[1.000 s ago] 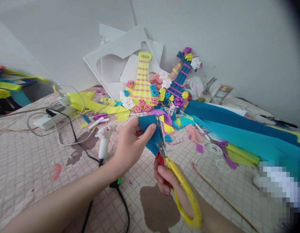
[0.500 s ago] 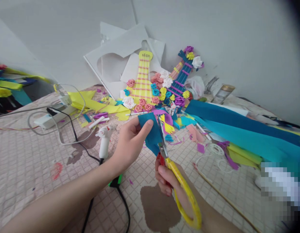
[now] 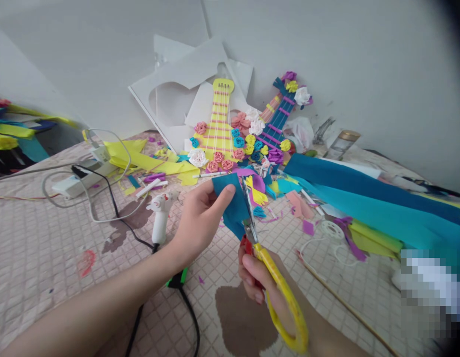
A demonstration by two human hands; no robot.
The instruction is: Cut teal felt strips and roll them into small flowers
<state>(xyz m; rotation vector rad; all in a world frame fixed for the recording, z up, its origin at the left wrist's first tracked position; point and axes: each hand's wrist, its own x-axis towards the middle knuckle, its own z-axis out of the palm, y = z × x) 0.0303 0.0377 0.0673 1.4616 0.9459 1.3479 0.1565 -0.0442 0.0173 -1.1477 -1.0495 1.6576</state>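
My left hand [image 3: 200, 213] pinches a folded piece of dark teal crepe paper [image 3: 235, 210] between thumb and fingers. Wrapped around the handles of a pair of scissors [image 3: 280, 287], one yellow and one red, is my right hand [image 3: 259, 272]. The metal blades point away from me and lie along the right edge of the teal paper; whether they touch it I cannot tell for sure. Behind my hands stands a yellow paper guitar [image 3: 219, 119] with strings and paper roses. A blue paper guitar [image 3: 276, 124] with purple bands leans to its right.
A white glue gun [image 3: 161, 218] stands left of my left hand, its black cable running toward me. Further left lies a white power strip [image 3: 79, 178]. Long blue crepe sheets [image 3: 378, 198] spread to the right. A thin stick [image 3: 341, 297] lies front right. Paper scraps litter the table [image 3: 85, 297].
Almost nothing differs. The lower end of the teal paper has shifted very slightly by the scissors; both hands keep their places and grips.
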